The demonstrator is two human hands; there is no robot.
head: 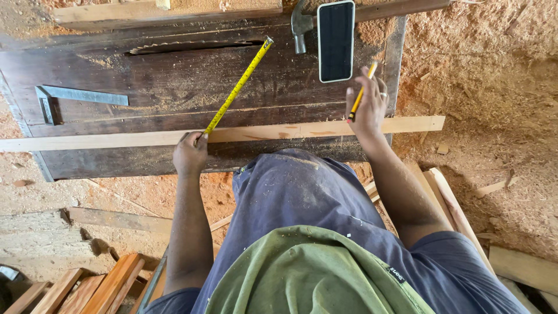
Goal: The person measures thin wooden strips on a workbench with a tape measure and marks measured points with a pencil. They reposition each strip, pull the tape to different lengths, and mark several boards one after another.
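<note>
Your left hand grips the yellow steel tape measure; lay it flat along the pale wooden strip at mid-frame, while your right hand pinches the yellow pencil.

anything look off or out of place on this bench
The phone lies screen up on the dusty bench, right beside the hammer, an odd spot for it. The tape held by the left hand runs askew, not along the strip. Sawdust is everywhere.
</note>
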